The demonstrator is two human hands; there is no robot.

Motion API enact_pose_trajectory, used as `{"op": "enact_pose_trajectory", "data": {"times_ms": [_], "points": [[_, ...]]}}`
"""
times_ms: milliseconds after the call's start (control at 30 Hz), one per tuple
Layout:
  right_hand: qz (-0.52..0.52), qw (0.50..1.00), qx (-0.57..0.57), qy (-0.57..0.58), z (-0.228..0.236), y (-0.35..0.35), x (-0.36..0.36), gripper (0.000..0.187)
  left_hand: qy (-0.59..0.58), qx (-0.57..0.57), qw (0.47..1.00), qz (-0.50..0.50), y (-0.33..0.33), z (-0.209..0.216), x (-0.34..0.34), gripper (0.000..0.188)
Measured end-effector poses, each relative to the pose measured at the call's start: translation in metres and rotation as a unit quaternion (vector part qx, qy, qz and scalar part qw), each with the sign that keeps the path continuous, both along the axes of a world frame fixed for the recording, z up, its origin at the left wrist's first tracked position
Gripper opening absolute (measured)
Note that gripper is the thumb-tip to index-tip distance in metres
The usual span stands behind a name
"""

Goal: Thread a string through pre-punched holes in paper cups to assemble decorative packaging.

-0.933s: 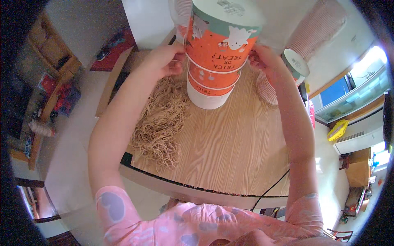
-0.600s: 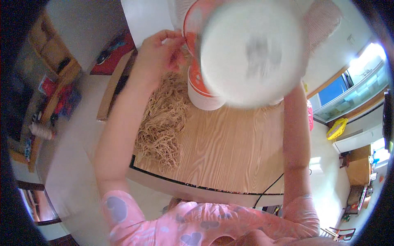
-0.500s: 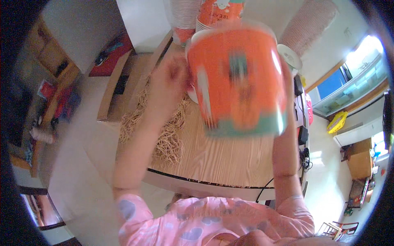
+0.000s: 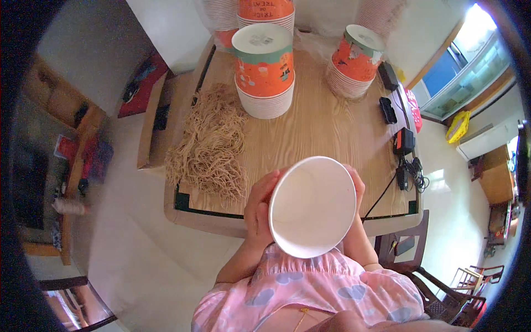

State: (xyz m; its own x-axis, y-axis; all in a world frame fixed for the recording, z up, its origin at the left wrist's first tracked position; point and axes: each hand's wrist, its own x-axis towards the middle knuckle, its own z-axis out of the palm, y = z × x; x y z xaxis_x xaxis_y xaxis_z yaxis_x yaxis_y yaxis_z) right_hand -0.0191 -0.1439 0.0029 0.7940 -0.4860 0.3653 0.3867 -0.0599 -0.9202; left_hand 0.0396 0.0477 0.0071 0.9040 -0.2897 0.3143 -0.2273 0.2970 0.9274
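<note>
Close to my chest, a large paper cup (image 4: 313, 207) is tilted with its round open mouth toward me. Its white inside shows with nothing visible in it, and its outer wall is hidden. My left hand (image 4: 262, 206) grips the cup's left side, and my right hand (image 4: 357, 188) curls round the right side, mostly hidden behind the rim. Beyond the cup, an upside-down stack of orange, green and white paper cups (image 4: 264, 73) stands on the wooden table (image 4: 310, 133). To the left of that stack lies a loose heap of tan paper strands (image 4: 213, 146).
Another upside-down cup stack (image 4: 353, 63), partly wrapped in clear plastic, stands at the far right. More cup stacks (image 4: 266, 10) rise at the back. Black adapters (image 4: 404, 141) and cables line the right edge. A cardboard box (image 4: 152, 135) sits beside the table's left side.
The cup has come down from above the table toward my chest, and its mouth now faces me instead of its orange side. Both hands have come back with it.
</note>
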Motion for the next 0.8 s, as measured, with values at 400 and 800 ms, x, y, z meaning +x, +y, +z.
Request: {"op": "enact_pose_trajectory", "data": {"times_ms": [400, 800], "points": [[0.007, 0.982, 0.073, 0.173, -0.026, -0.058, 0.073, 0.022, 0.015, 0.183, 0.979, 0.084, -0.017, -0.046, -0.024, 0.034], [-0.142, 0.974, 0.094, 0.151, -0.092, -0.087, 0.008, 0.014, -0.013, 0.266, 0.940, 0.214, 0.042, -0.084, -0.008, 0.017]]}}
